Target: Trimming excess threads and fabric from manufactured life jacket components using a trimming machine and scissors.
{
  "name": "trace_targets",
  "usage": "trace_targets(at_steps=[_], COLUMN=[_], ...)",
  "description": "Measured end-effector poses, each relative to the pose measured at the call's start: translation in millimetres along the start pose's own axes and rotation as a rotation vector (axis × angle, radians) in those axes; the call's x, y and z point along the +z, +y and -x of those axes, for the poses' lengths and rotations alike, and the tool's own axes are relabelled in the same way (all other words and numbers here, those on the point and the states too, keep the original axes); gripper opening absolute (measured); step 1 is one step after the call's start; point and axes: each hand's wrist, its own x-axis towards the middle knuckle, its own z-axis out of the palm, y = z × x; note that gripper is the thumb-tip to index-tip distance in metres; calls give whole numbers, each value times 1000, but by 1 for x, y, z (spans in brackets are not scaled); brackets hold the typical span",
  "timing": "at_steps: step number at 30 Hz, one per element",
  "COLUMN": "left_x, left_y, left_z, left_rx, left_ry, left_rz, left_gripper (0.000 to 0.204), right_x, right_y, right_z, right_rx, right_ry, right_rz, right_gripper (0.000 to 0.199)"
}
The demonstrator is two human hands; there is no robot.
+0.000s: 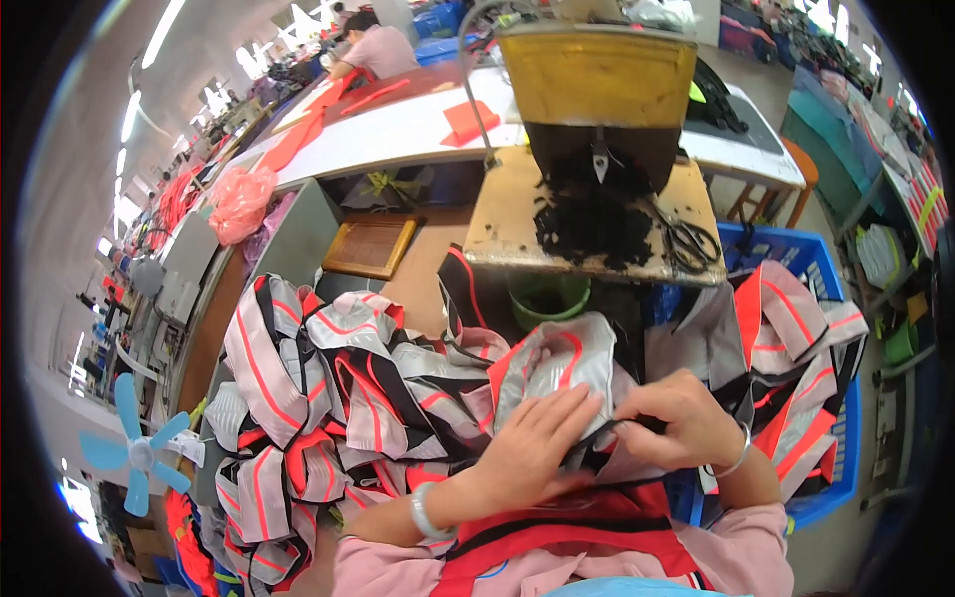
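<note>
My left hand (537,443) lies with its fingers stretched over a grey fabric piece (569,358) with red stripes and black edging, pressing on it just above my lap. Close beside it, my right hand (671,423) is closed, thumb and fingers pinching the black-edged side of the same piece. A large heap of similar grey, black and red fabric pieces (373,398) lies to the left of my hands. More such pieces (786,348) hang over a blue plastic crate (844,428) on my right.
Ahead stands a worn wooden stand (507,224) carrying a yellow-and-black bin (597,80), black scraps (592,224) and black-handled scissors (691,246). Beneath it is a green bucket (549,303). A blue fan (139,453) stands left. A person (378,52) leans over a far table.
</note>
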Motion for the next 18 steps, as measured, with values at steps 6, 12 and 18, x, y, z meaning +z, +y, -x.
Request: trace_targets(at_steps=[6,12,18], left_x=[-19,-67,-60], left_y=[-67,-96,-148], left_z=[-16,-98,-143], left_rx=[-171,-224,-336], left_ry=[-79,-103,2], left_rz=[496,454,400], left_gripper=[36,22,36], right_x=[-30,-48,-64], right_y=[20,64,107], right_z=[-27,-39,-76], right_rx=[-63,-58,215], right_ry=[-138,175,254], right_rz=[242,429,138], right_gripper=[14,11,20])
